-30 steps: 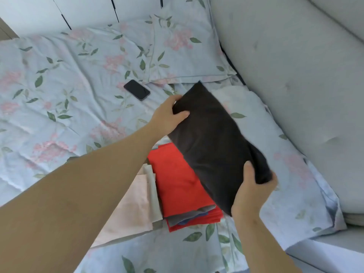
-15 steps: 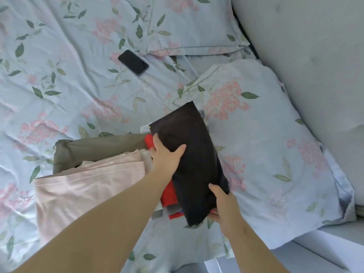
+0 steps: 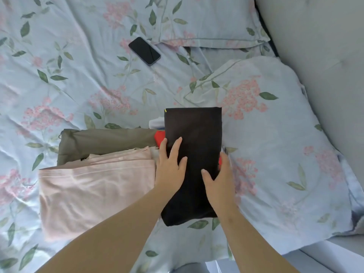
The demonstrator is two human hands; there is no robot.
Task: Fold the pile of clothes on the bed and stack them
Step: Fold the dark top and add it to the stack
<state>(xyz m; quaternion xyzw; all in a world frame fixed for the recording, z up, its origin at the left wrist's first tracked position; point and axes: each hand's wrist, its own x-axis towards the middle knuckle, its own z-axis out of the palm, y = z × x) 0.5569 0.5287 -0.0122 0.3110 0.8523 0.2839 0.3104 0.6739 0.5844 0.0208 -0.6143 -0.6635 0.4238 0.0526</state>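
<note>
A folded black garment [image 3: 194, 154] lies flat on top of a stack on the bed [image 3: 82, 79], its long side running away from the person. Slivers of a red garment [image 3: 159, 137] show at its left edge and again at its right edge, under it; a scrap of white and blue cloth [image 3: 156, 123] shows at the far left corner.

The left hand [image 3: 171, 167] rests palm down on the black garment's left side, fingers spread and flat, grip open, clasping nothing. The right hand [image 3: 219, 183] lies along the garment's right edge, thumb on top of the cloth and fingers at the side (whether they curl under the edge cannot be told), grip likewise open.

Just beside the stack to the left lies a folded pale pink garment [image 3: 94, 190], touching it, with an olive-green garment [image 3: 106, 142] behind and partly under the pink one.

A dark phone [image 3: 144, 51] lies face up on the floral sheet, well apart from the clothes, near a pillow [image 3: 206, 20]. A second pillow [image 3: 275, 138] lies to the right of the stack.
</note>
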